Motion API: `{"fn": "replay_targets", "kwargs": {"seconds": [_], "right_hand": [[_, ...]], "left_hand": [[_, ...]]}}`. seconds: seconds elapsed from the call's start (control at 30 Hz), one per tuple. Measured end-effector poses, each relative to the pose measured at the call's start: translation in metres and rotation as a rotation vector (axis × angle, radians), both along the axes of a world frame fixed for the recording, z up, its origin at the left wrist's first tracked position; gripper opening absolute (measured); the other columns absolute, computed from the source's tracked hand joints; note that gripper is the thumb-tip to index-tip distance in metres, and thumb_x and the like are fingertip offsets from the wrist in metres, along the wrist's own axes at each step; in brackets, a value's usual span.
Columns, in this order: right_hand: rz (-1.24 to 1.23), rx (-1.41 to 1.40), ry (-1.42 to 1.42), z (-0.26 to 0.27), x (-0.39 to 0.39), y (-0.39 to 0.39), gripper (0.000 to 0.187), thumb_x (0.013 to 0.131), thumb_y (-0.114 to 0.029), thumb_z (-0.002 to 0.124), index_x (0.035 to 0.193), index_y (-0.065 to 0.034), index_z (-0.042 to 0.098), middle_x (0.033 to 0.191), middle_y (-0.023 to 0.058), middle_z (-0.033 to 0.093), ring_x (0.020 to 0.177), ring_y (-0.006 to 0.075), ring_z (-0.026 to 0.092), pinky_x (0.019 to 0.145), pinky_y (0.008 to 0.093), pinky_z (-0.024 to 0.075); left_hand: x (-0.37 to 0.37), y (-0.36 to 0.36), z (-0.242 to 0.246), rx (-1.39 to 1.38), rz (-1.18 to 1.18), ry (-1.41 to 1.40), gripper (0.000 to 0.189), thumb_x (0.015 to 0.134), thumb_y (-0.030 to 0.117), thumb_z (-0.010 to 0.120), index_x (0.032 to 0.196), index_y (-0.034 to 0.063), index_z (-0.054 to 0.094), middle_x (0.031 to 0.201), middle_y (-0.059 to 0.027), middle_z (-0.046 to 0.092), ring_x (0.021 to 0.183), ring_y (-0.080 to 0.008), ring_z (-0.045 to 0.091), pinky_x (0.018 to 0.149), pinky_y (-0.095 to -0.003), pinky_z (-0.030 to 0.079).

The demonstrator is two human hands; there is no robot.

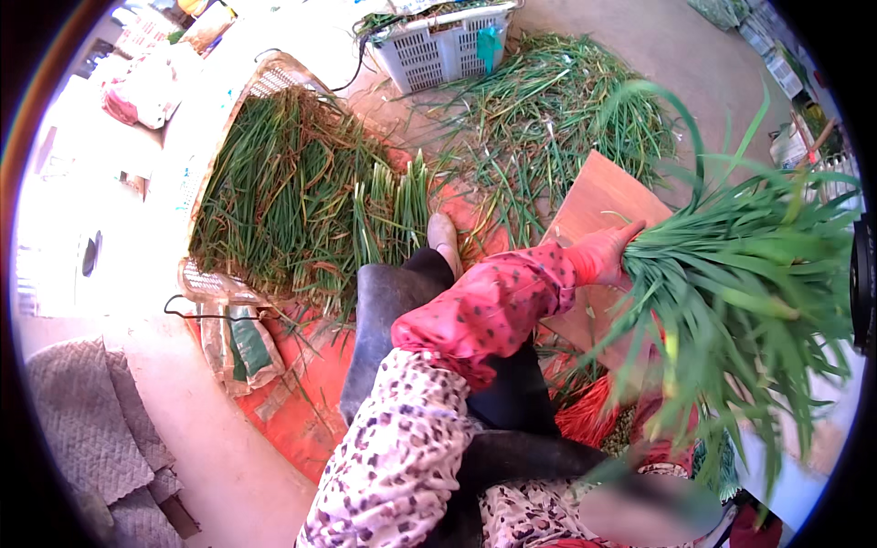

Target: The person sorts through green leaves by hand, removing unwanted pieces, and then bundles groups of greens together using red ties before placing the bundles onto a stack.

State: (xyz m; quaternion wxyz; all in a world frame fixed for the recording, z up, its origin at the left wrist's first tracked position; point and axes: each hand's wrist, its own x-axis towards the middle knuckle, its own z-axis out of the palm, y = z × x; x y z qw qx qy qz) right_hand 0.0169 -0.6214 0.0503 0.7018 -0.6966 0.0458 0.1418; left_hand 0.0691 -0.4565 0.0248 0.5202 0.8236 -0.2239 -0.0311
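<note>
My left hand (606, 255), in a spotted red sleeve cover, is closed around a large bunch of long green leaves (726, 274), probably garlic chives. The leaves fan out to the right and are partly blurred. My right forearm (664, 438), also in red, rises from the lower right; its hand is hidden behind the leaves. Below my left hand lies a flat wooden board (596, 198). Red strands (588, 414) hang beside my dark-covered leg. On the left, a large plastic crate (226, 284) lies on its side, full of similar leaves (281, 198) with brown, withered bits.
Loose leaves and trimmings (569, 103) are heaped on the floor ahead. Behind them stands a white slotted crate (438, 55). My shoe (444, 236) rests on red sheeting (301, 397) near the left crate. A grey quilted cloth (89, 418) lies at lower left.
</note>
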Motion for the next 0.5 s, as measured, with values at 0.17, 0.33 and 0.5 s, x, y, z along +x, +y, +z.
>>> {"fn": "replay_targets", "kwargs": {"seconds": [0.17,0.33,0.5], "right_hand": [[0.035,-0.028,-0.042,0.032,0.004,-0.017,0.049,0.086,-0.029,0.065,0.126,-0.0026,0.052,0.117,0.0124,0.061,0.103,0.0210,0.062,0.086,0.0360,0.0515],[0.097,-0.118,-0.044,0.055,-0.006,-0.038,0.051,0.088,-0.033,0.063,0.128,-0.0033,0.051,0.117,0.0129,0.061,0.103,0.0214,0.062,0.086,0.0361,0.0519],[0.099,0.076,0.160,0.044,-0.024,-0.010,0.050,0.089,-0.035,0.062,0.126,-0.0023,0.052,0.110,0.0127,0.062,0.095,0.0218,0.063,0.078,0.0344,0.0532]], "left_hand": [[0.023,-0.018,-0.014,-0.060,0.009,-0.050,0.092,0.052,0.035,0.085,0.129,0.0054,0.044,0.107,-0.0177,0.065,0.103,-0.0334,0.061,0.089,-0.0393,0.049],[0.027,-0.003,0.081,0.155,-0.314,0.233,0.072,0.056,0.047,0.081,0.110,0.0039,0.063,0.098,-0.0155,0.068,0.093,-0.0293,0.065,0.085,-0.0380,0.050],[0.045,0.015,0.064,0.101,-0.511,0.681,0.063,0.075,0.042,0.076,0.117,-0.0014,0.060,0.111,-0.0113,0.065,0.099,-0.0183,0.062,0.090,-0.0324,0.047]]}}
